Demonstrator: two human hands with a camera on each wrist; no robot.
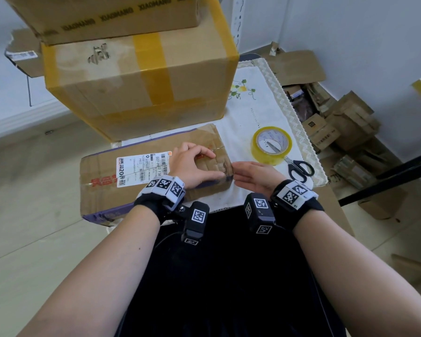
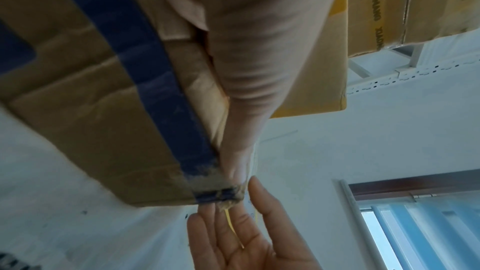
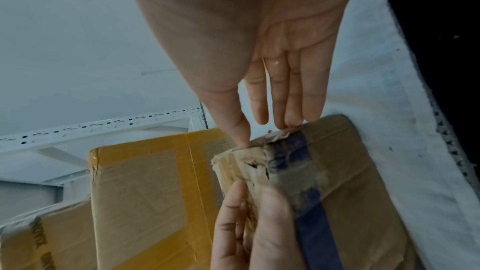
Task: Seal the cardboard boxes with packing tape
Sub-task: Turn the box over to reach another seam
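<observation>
Two hands meet at the right end of a flat, worn cardboard box (image 1: 141,171) that lies on the surface, partly on a white embroidered cloth (image 1: 253,110). The left hand (image 1: 192,164) rests on top of the box with its fingers curled over the far edge of the lid and its thumb pressed along the near edge by the torn corner, so this grip has hold of the box end. The right hand (image 1: 253,175) is held flat with straight fingers together, its fingertips (image 3: 293,118) touching the ragged corner where old blue tape (image 3: 309,198) runs down the side; it holds nothing. A roll of clear packing tape (image 1: 271,145) stands on the cloth just right of the box, with black-handled scissors (image 1: 299,167) touching it. Behind the flat box stands a large box (image 1: 141,76) banded in yellow tape, with another box (image 1: 102,15) stacked on top.
</observation>
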